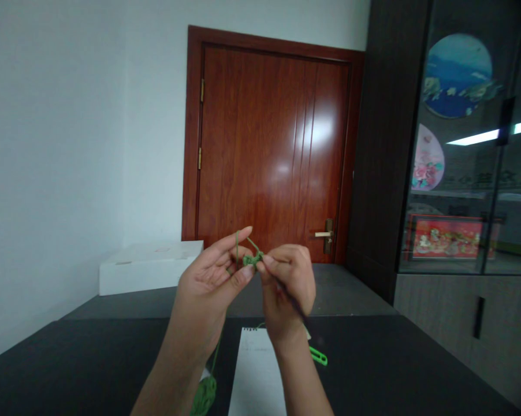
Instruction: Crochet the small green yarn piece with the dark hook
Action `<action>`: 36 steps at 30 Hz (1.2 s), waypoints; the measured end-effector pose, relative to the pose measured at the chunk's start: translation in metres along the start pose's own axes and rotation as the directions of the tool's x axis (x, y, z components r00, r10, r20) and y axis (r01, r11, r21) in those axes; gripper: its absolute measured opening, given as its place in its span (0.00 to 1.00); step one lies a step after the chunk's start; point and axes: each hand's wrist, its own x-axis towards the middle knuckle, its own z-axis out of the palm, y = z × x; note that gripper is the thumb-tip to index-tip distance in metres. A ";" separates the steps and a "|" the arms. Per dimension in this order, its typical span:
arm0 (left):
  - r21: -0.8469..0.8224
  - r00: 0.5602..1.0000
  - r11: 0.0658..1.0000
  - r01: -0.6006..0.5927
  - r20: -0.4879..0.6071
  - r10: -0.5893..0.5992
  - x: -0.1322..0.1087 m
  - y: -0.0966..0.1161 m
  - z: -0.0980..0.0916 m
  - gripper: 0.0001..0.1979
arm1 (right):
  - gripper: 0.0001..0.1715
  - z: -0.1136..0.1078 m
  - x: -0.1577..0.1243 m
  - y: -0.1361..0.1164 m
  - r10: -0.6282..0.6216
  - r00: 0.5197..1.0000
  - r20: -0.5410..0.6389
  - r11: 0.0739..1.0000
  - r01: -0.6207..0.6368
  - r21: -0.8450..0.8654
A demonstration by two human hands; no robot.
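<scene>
Item: green yarn knot (252, 260), small and tightly bunched, one strand looping over your left forefinger. It is held in the air above the dark table (416, 358), between both your hands.
Left hand (212, 277): thumb and fingers pinched narrowly on the knot.
Right hand (286, 283): curled shut around a dark hook (294, 301), with the fingertips at the knot.
Yarn trails down to a green ball (204, 396) beside a white notepad (258, 375).

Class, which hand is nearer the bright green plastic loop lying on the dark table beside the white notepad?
Right. The right hand is raised just above and left of the bright green plastic loop; the left hand is farther left.
</scene>
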 end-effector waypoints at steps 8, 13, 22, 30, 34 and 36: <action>-0.317 0.917 0.866 0.387 0.229 -0.326 0.002 0.002 -0.004 0.29 | 0.08 0.011 0.004 -0.003 0.213 0.975 -0.067 0.894 -0.166 0.415; -0.342 0.890 0.829 0.442 0.284 -0.358 0.003 0.005 -0.009 0.30 | 0.10 0.010 0.011 -0.011 0.442 0.896 0.042 0.682 -0.367 0.633; -0.161 0.951 0.948 0.276 0.189 -0.245 0.003 0.007 -0.006 0.25 | 0.15 0.003 0.017 -0.013 0.564 0.763 0.316 0.457 -0.607 0.651; 0.045 0.997 0.996 0.074 0.017 -0.075 0.001 0.013 0.003 0.33 | 0.18 0.005 0.015 -0.010 0.585 0.697 0.414 0.323 -0.669 0.670; 0.076 0.997 0.994 0.079 -0.021 -0.078 0.000 0.015 0.000 0.32 | 0.18 0.008 0.017 -0.014 0.548 0.727 0.414 0.339 -0.645 0.685; 0.087 0.997 0.993 0.080 -0.028 -0.078 -0.001 0.016 0.000 0.32 | 0.16 0.011 0.016 -0.015 0.537 0.765 0.354 0.422 -0.608 0.672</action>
